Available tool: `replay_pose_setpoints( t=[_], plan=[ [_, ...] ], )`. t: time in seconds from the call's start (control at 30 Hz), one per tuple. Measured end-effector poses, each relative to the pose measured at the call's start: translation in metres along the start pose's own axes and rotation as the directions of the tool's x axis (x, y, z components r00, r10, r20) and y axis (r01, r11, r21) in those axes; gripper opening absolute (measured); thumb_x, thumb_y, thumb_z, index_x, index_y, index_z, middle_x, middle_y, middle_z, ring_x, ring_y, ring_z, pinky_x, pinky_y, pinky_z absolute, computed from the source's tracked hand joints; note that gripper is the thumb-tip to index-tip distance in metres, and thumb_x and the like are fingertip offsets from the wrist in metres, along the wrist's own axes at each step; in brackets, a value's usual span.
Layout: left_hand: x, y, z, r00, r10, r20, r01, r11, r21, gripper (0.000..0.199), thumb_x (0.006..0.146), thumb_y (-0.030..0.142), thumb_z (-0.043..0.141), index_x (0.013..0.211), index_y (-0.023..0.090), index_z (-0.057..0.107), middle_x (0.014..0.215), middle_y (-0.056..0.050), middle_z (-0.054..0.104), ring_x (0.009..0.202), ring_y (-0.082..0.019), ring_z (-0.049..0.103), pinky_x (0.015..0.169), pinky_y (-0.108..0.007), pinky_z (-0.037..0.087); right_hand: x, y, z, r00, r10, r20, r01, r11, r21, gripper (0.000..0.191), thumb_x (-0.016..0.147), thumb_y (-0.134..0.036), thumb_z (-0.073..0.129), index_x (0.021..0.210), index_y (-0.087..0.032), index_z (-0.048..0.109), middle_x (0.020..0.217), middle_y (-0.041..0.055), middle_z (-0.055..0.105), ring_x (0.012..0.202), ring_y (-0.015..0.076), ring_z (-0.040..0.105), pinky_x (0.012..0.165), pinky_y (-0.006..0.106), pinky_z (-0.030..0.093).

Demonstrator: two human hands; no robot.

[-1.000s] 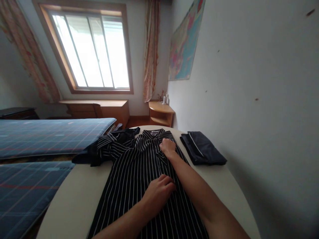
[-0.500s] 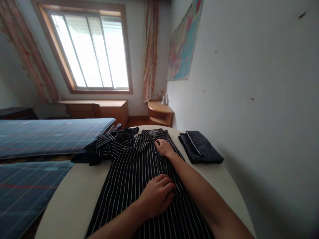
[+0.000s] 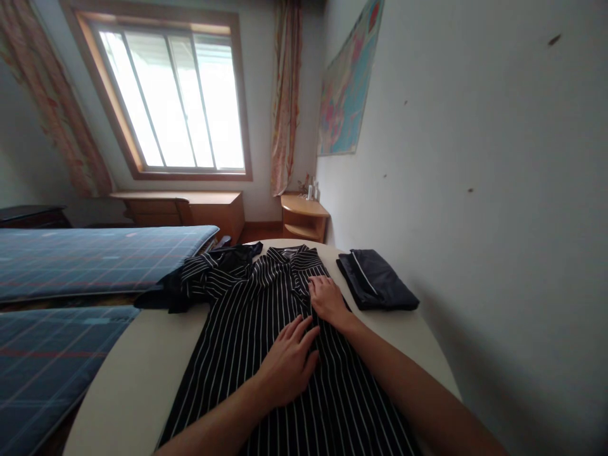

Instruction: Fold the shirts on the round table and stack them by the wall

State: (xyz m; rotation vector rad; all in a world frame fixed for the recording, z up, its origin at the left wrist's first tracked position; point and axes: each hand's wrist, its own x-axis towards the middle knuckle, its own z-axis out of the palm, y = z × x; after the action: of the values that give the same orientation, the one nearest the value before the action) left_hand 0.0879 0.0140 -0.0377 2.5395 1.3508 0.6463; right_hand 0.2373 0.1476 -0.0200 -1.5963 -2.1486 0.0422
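A black garment with white stripes (image 3: 247, 342) lies lengthwise on the pale round table (image 3: 123, 373), its collar at the far edge. One striped sleeve spreads to the left over a dark cloth (image 3: 164, 294). My left hand (image 3: 289, 361) rests on the middle of the garment, fingers spread and holding nothing. Farther up, my right hand (image 3: 327, 299) lies on the upper right part of the front, below the collar, with its fingers extended and nothing seen in them.
A folded dark garment (image 3: 380, 282) sits at the table's right, near the white wall (image 3: 503, 253). Beds with plaid mattresses (image 3: 104, 259) stand on the left. Behind are a desk (image 3: 213, 206) and a corner shelf (image 3: 304, 206).
My left hand has shifted slightly up and left, and its curled fingers have spread. My right hand has moved right and a little nearer, its fingers flatter on the cloth.
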Motion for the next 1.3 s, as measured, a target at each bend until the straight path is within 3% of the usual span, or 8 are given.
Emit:
replay_pose_setpoints(
  t=[0.23,0.5,0.67,0.8,0.9,1.0,1.1,1.3],
  plan=[
    [0.008,-0.014,0.008,0.995,-0.086,-0.047,0.086,0.996,0.012,0.054,0.090,0.015,0.041,0.145,0.017,0.041,0.149,-0.010,0.049,0.141,-0.023,0.041,0.118,-0.048,0.031,-0.058,0.002,-0.012,0.997,-0.078,0.023,0.077,0.996,0.036,0.047,0.101,-0.039,0.034,0.140,-0.018,0.051,0.139,0.0136,0.056,0.129,0.0288,0.048,0.110,0.044,0.034],
    [0.023,-0.030,0.006,0.991,-0.079,-0.106,0.081,0.997,0.015,0.051,0.090,0.012,0.042,0.141,0.014,0.045,0.143,-0.012,0.054,0.135,-0.022,0.047,0.117,-0.043,0.034,-0.101,0.023,-0.015,0.925,-0.242,0.294,0.212,0.969,0.128,0.075,0.095,-0.066,0.036,0.157,-0.025,0.025,0.164,0.0071,0.019,0.151,0.0293,0.013,0.121,0.051,0.012],
    [0.020,-0.030,0.001,0.993,-0.041,-0.113,0.043,0.999,0.014,0.044,0.092,0.017,0.046,0.135,0.020,0.056,0.142,-0.010,0.053,0.130,-0.025,0.051,0.113,-0.045,0.039,-0.101,0.022,-0.034,0.849,-0.407,0.337,0.334,0.908,0.253,0.066,0.091,-0.060,0.052,0.147,-0.025,0.046,0.159,0.0081,0.034,0.149,0.0321,0.023,0.121,0.053,0.016],
    [0.012,-0.026,-0.002,0.998,0.016,-0.057,-0.015,1.000,0.015,0.042,0.088,0.021,0.056,0.129,0.026,0.061,0.148,-0.009,0.046,0.136,-0.028,0.045,0.114,-0.048,0.037,-0.091,0.022,-0.041,0.917,-0.361,0.171,0.291,0.897,0.333,0.034,0.097,-0.030,0.046,0.123,-0.020,0.064,0.131,0.0093,0.064,0.126,0.0234,0.054,0.112,0.043,0.038],
    [0.009,-0.021,-0.003,0.998,0.060,0.002,-0.060,0.998,0.034,0.042,0.089,0.024,0.057,0.131,0.026,0.061,0.153,-0.009,0.042,0.141,-0.030,0.037,0.117,-0.051,0.032,-0.085,0.031,-0.035,0.936,-0.343,0.073,0.303,0.897,0.322,0.044,0.095,-0.023,0.042,0.137,-0.017,0.053,0.146,0.0110,0.052,0.138,0.0224,0.043,0.117,0.043,0.033],
    [0.008,-0.016,-0.002,0.996,0.079,0.051,-0.082,0.995,0.056,0.047,0.091,0.027,0.056,0.138,0.029,0.055,0.156,-0.007,0.038,0.145,-0.031,0.031,0.118,-0.054,0.028,-0.082,0.040,-0.026,0.923,-0.343,0.175,0.295,0.922,0.250,0.054,0.098,-0.033,0.040,0.150,-0.016,0.038,0.157,0.0099,0.037,0.148,0.0239,0.025,0.121,0.046,0.024],
    [0.009,-0.013,-0.002,0.993,0.069,0.092,-0.075,0.995,0.064,0.051,0.092,0.029,0.054,0.143,0.030,0.050,0.157,-0.007,0.038,0.146,-0.032,0.029,0.119,-0.054,0.027,-0.080,0.040,-0.023,0.929,-0.277,0.244,0.251,0.959,0.132,0.053,0.101,-0.042,0.035,0.147,-0.016,0.045,0.153,0.0103,0.043,0.145,0.0252,0.032,0.119,0.045,0.026],
    [0.010,-0.008,-0.004,0.991,0.061,0.123,-0.067,0.997,0.043,0.051,0.093,0.031,0.052,0.144,0.027,0.050,0.158,-0.009,0.037,0.147,-0.032,0.027,0.119,-0.054,0.025,-0.050,0.017,-0.025,0.981,-0.115,0.159,0.135,0.983,-0.121,0.043,0.100,-0.033,0.034,0.129,-0.015,0.061,0.128,0.0131,0.064,0.118,0.0264,0.056,0.104,0.041,0.040]
  ],
)
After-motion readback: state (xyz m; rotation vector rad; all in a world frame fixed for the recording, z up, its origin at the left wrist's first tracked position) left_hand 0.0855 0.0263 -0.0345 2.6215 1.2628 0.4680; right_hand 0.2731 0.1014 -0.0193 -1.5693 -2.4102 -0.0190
